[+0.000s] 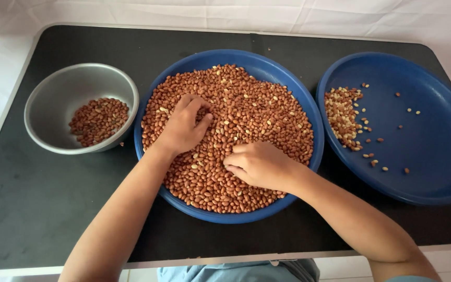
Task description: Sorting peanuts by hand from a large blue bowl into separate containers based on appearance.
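A large blue round tray [267, 62] sits in the middle of the table, heaped with red-brown peanuts [257, 112] and some pale skinless ones. My left hand [184, 125] rests on the pile at its left side, fingers curled down into the nuts. Lower and to the right, my right hand [259, 164] lies on the pile with its fingers pinched together among the peanuts. Whether either hand holds nuts is hidden by the fingers.
A grey metal bowl [58, 86] with a small heap of peanuts stands at the left. A second blue tray [429, 141] at the right holds a small pile and scattered nuts. All stand on a black table [32, 209] with a pale edge, white cloth behind.
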